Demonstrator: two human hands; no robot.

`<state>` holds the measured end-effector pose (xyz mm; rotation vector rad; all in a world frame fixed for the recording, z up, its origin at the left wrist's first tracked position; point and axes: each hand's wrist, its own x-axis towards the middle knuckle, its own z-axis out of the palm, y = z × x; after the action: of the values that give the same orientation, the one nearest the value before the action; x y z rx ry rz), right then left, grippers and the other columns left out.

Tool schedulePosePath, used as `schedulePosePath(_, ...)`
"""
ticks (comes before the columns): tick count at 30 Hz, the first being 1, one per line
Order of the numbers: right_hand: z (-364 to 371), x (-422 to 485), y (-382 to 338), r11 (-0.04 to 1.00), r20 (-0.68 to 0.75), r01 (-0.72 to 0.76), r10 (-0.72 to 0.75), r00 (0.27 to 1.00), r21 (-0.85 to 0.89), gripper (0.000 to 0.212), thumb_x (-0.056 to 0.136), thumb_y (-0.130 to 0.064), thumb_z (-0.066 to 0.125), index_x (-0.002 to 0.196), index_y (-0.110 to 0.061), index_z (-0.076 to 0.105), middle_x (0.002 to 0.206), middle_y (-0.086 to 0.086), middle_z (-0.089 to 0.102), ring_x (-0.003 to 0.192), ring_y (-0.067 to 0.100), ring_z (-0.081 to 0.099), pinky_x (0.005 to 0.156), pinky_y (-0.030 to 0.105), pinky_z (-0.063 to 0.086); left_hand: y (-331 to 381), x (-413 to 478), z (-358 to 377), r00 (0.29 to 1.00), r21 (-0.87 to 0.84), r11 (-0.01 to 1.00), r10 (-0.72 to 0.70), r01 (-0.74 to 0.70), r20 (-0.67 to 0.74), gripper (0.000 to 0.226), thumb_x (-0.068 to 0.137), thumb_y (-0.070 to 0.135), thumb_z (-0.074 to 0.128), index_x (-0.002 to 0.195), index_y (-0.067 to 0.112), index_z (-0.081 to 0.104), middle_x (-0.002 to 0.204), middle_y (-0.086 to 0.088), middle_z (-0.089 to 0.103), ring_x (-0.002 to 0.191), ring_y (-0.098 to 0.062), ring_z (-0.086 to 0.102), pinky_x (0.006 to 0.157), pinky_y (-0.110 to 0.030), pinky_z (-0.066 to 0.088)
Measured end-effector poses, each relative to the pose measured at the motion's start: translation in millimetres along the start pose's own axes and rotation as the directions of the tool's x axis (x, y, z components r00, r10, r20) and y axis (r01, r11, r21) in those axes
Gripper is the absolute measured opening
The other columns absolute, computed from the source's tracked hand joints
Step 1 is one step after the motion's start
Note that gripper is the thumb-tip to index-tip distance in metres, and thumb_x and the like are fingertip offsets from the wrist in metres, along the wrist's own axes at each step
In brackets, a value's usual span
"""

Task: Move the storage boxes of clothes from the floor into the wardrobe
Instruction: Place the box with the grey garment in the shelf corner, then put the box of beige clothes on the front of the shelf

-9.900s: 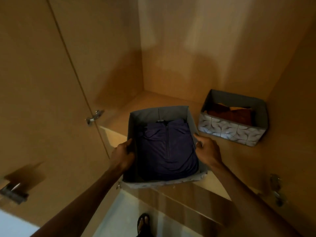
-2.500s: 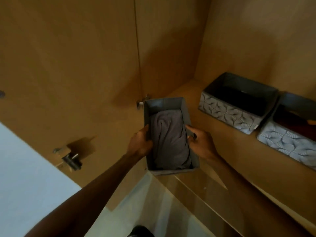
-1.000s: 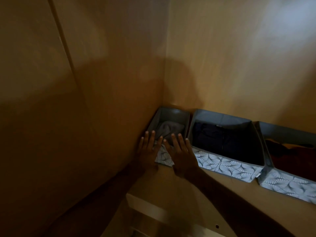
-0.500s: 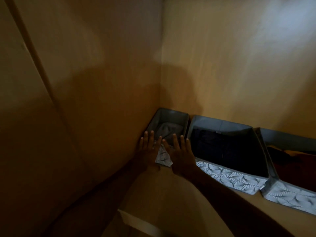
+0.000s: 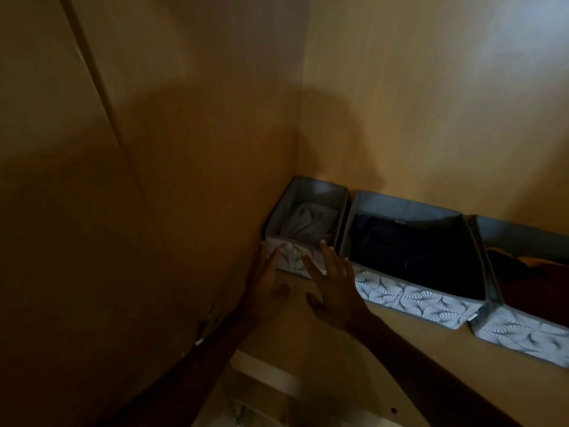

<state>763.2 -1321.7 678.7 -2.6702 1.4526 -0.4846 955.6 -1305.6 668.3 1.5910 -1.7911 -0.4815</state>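
Three patterned grey storage boxes stand in a row against the back wall on the wardrobe shelf [image 5: 388, 331]. The narrow box [image 5: 289, 258] in the left corner holds a folded grey garment [image 5: 311, 223]. The middle box [image 5: 409, 295] holds dark navy clothes, and the right box [image 5: 523, 337] holds brown-red clothes. My left hand [image 5: 268, 285] and my right hand [image 5: 334, 288] are flat with straight fingers. Their fingertips lie at the narrow box's front wall. Neither hand grips anything.
The wardrobe's side wall [image 5: 184, 180] stands close on the left, with a door hinge [image 5: 209, 318] near my left forearm. The back wall [image 5: 431, 103] rises behind the boxes. The shelf's front edge [image 5: 277, 377] runs below my arms.
Since a second ago my hands have drawn back slightly and slid lower on the narrow box's front. The box sits in the corner as before. Earlier I carried it to the shelf.
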Motion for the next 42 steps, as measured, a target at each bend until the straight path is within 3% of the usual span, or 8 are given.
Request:
schedulePosePath(2, 5.4, -21.1, -1.7, 0.979, -0.101, 0.033, -0.013, 0.995, 0.204, 0.075, 0.087, -0.038, 0.056, 0.153, -0.026, 0.021, 0.163, 0.011, -0.003, 0.15, 0.029, 0.005, 0.117, 0.05, 0.02, 10.9, -28.6, -4.5, 0.979, -0.236, 0.956, -0.196, 0.176, -0.062, 0.095, 0.073, 0.07, 0.051, 0.148, 0.017, 0.027, 0.154, -0.003, 0.025, 0.144, -0.019, 0.02, 0.112, -0.019, 0.007)
schedulePosePath(4, 5.4, -41.8, -7.2, 0.909, -0.116, -0.004, 0.058, 0.992, 0.416, 0.072, 0.086, -0.039, 0.059, 0.15, -0.025, 0.03, 0.163, 0.001, 0.005, 0.149, 0.016, 0.014, 0.116, 0.029, 0.027, 16.7, -55.7, -4.7, 0.93, -0.422, 0.865, -0.348, 0.272, -0.114, 0.117, 0.058, 0.092, 0.047, 0.145, 0.014, 0.038, 0.149, 0.0, 0.037, 0.138, -0.017, 0.033, 0.112, -0.023, 0.02)
schedulePosePath(6, 2.1, -60.8, -16.5, 0.793, -0.078, -0.063, 0.139, 0.987, 0.606, 0.074, 0.083, -0.042, 0.064, 0.148, -0.026, 0.032, 0.16, -0.01, 0.013, 0.144, -0.002, 0.02, 0.111, 0.012, 0.028, 22.4, -82.7, -6.8, 0.913, -0.551, 0.791, -0.391, 0.267, -0.118, 0.091, 0.072, 0.071, 0.06, 0.144, 0.018, 0.042, 0.147, -0.001, 0.045, 0.135, -0.019, 0.042, 0.111, -0.038, 0.036)
schedulePosePath(9, -3.1, -90.0, -29.1, 0.748, -0.035, -0.105, 0.169, 0.985, 0.655, 0.069, 0.084, -0.046, 0.066, 0.145, -0.033, 0.036, 0.153, -0.025, 0.017, 0.131, -0.023, 0.02, 0.101, 0.011, 0.033, 23.2, -127.6, -8.7, 0.908, -0.649, 0.712, -0.412, 0.267, -0.078, 0.062, 0.086, 0.037, 0.067, 0.142, 0.022, 0.045, 0.142, 0.004, 0.05, 0.129, -0.015, 0.049, 0.105, -0.038, 0.044)
schedulePosePath(13, -6.6, -133.7, -47.4, 0.664, 0.082, -0.154, 0.139, 0.987, 0.731, 0.066, 0.083, -0.044, 0.066, 0.143, -0.036, 0.041, 0.15, -0.022, 0.027, 0.14, 0.004, 0.029, 0.107, 0.035, 0.039, 27.9, -200.7, -2.4, 0.869, -0.65, 0.697, -0.482, 0.303, -0.112, 0.065, 0.077, 0.049, 0.065, 0.136, 0.023, 0.051, 0.135, 0.007, 0.056, 0.123, -0.012, 0.054, 0.102, -0.035, 0.044)
schedulePosePath(18, -7.9, -194.8, -75.2, 0.492, 0.264, -0.233, 0.007, 0.965, 0.839, 0.06, 0.083, -0.032, 0.07, 0.138, -0.04, 0.046, 0.14, -0.02, 0.045, 0.126, -0.002, 0.047, 0.087, 0.017, 0.048, 55.4, -303.1, 12.3, 0.784, -0.613, 0.71, -0.579, 0.347, -0.226, 0.052, 0.084, 0.039, 0.061, 0.132, 0.022, 0.053, 0.127, 0.007, 0.063, 0.112, -0.004, 0.06, 0.094, -0.034, 0.05)
schedulePosePath(29, 21.5, -338.5, -170.2, 0.549, 0.48, -0.213, -0.403, 0.779, 0.808, 0.06, 0.082, -0.034, 0.067, 0.139, -0.035, 0.048, 0.134, -0.015, 0.055, 0.114, -0.003, 0.056, 0.09, 0.024, 0.052, 135.8, -552.2, 38.5, 0.354, -0.686, 0.556, -0.83, 0.47, -0.43, 0.036, 0.082, 0.032, 0.063, 0.118, 0.025, 0.062, 0.114, 0.007, 0.069, 0.103, -0.004, 0.064, 0.085, -0.028, 0.052)
schedulePosePath(42, 28.5, -517.1, -380.2, 0.516, 0.484, -0.026, -0.782, 0.393, 0.856, 0.053, 0.086, -0.02, 0.071, 0.135, -0.028, 0.052, 0.133, -0.012, 0.057, 0.106, 0.001, 0.062, 0.079, 0.014, 0.05, 221.1, -850.8, 19.4, -0.18, -0.784, 0.483, -0.795, 0.39, -0.579, 0.037, 0.086, 0.025, 0.064, 0.123, 0.02, 0.06, 0.114, 0.001, 0.068, 0.106, -0.014, 0.064, 0.088, -0.031, 0.053)
